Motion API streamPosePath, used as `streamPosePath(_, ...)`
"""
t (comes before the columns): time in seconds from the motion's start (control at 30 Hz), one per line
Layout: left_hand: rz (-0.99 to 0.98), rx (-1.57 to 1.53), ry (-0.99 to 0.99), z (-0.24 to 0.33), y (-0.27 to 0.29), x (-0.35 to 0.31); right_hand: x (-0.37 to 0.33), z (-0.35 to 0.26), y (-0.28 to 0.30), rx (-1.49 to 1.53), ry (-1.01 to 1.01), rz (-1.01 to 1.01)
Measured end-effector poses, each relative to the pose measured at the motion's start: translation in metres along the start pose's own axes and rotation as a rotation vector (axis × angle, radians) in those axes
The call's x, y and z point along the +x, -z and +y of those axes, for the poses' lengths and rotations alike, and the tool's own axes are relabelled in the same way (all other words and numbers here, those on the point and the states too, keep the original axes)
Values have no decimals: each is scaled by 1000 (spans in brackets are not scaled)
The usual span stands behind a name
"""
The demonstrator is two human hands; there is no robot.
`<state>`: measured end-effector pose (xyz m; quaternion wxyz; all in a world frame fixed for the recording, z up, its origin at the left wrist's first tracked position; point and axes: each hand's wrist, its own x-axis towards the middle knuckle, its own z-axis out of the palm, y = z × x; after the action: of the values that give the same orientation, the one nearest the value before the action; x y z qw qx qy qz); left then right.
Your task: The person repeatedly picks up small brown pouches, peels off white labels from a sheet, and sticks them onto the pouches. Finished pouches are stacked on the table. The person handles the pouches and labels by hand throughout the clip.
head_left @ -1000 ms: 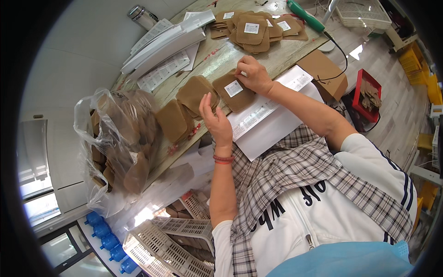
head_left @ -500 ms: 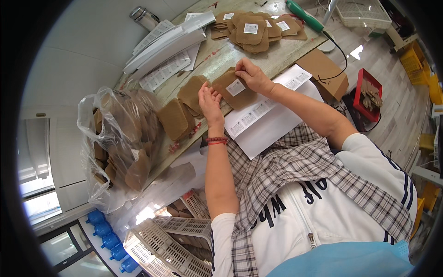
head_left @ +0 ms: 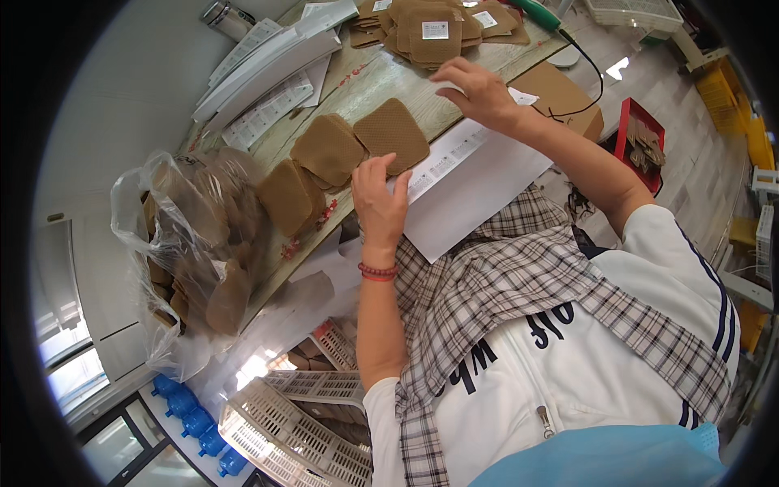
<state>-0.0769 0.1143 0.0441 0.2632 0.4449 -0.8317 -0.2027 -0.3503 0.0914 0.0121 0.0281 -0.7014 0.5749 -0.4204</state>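
Note:
My left hand [head_left: 380, 199] is open, thumb apart from the fingers, at the near edge of a plain brown square pad [head_left: 392, 134] with rounded corners. Its fingertips reach the pad's lower edge; I cannot tell whether they press on it. My right hand [head_left: 480, 93] is raised, fingers apart with nothing seen in them, between a pile of brown pads [head_left: 430, 49] and a white label sheet [head_left: 479, 183]. A white label [head_left: 435, 31] shows on the pile's top pad. More plain pads [head_left: 329, 148] overlap to the left, beside another small stack [head_left: 288, 199].
A clear plastic bag [head_left: 134, 203] full of brown pieces stands at the left. White label sheets [head_left: 268, 73] and a metal flask [head_left: 227, 19] lie behind. A green-handled tool [head_left: 537, 12] has a black cord. A cardboard box [head_left: 560, 93] and red tray [head_left: 623, 134] are at the right.
The labelled pad held between both hands has left them. My right hand has moved up and away, fingers opened; the left has come lower, beside a plain pad. The view has shifted slightly.

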Motion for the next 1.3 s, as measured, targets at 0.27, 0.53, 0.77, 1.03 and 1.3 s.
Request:
streamPosePath(0.27, -96, 463, -220, 20, -17, -38, -82, 8, 36, -108, 154, -327)
streamPosePath(0.53, -23, 673, -391, 2, -7, -26, -49, 9, 30, -283, 393, -472)
streamPosePath(0.77, -31, 709, -474, -13, 47, -37, -20, -26, 27, -252, 624, -557)
streamPosePath(1.03, 70, 792, -427, -33, 52, -63, -30, -47, 6, -344, 485, -572)
streamPosePath(1.3, -52, 436, -189, -31, 54, -80, -48, -41, -5, -26, 391, -467)
